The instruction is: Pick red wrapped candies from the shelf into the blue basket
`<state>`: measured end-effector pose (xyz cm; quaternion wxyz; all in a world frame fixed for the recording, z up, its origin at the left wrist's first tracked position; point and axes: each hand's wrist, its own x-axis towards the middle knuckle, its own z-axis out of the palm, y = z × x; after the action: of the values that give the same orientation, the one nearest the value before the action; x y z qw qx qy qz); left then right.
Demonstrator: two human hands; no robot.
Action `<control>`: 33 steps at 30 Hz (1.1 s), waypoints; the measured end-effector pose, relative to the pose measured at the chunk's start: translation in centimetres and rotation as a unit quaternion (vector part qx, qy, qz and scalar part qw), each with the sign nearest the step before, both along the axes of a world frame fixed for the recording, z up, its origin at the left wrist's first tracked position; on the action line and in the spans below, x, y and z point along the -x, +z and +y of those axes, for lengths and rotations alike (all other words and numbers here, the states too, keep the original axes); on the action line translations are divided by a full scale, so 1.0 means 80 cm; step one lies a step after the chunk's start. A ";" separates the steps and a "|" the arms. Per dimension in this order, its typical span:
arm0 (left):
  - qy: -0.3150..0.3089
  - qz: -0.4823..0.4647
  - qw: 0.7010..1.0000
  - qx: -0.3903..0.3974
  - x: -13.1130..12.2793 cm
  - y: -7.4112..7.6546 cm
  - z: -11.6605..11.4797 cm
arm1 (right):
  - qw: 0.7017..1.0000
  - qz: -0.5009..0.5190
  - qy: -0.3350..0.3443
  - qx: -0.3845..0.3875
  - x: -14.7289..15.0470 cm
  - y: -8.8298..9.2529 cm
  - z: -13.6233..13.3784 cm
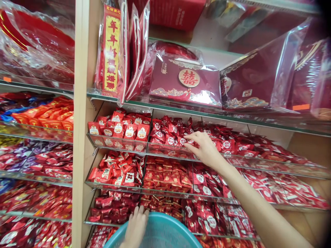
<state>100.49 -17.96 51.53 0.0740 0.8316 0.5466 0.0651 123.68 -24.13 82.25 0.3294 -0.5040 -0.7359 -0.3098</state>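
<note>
My right hand point(204, 148) reaches over the upper tray of small red wrapped candies point(172, 140), with white oval labels. Thumb and fingers are apart near the front row, and nothing shows between them. Low in the view, my left hand point(136, 224) grips the rim of a teal plastic basket point(165, 218); the fingertips lie over the edge. Only the upper part of the basket is visible, and its bottom is out of view. Red packets with a cartoon print point(130, 131) fill the compartment to the left of my right hand.
Clear-fronted trays of red packets point(103, 174) are stacked below. Above runs a glass shelf edge point(181, 109) carrying maroon gift boxes point(165, 75) and a yellow-and-red banner pack point(111, 51). A wooden upright point(80, 137) divides this unit from more candy shelves at left.
</note>
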 end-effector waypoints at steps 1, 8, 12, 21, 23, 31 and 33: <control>0.001 0.001 1.000 0.002 0.000 0.000 0.000 | 1.000 0.002 0.001 0.016 -0.002 0.000 0.004; -0.004 0.004 1.000 -0.002 0.000 0.006 -0.001 | 0.997 0.050 0.048 0.033 -0.006 -0.002 0.012; -0.005 0.000 1.000 -0.004 0.000 0.008 -0.003 | 0.987 0.127 0.093 -0.021 -0.005 0.009 0.005; -0.011 -0.001 1.000 -0.002 0.001 0.019 -0.007 | 0.895 0.399 0.189 -0.062 0.008 0.014 -0.029; -0.015 -0.007 1.000 -0.003 0.001 0.018 -0.007 | 0.874 0.431 0.221 -0.042 0.016 0.000 -0.040; -0.035 -0.002 0.998 -0.048 0.001 0.021 -0.009 | 0.784 0.376 0.221 0.442 0.057 -0.215 -0.033; -0.037 0.003 0.998 -0.059 0.000 0.023 -0.011 | 0.769 0.348 0.163 0.511 0.063 -0.288 -0.023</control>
<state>100.47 -18.82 53.37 0.0259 0.8544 0.5107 0.0918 118.65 -25.94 59.24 0.3023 -0.5439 -0.6918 0.3663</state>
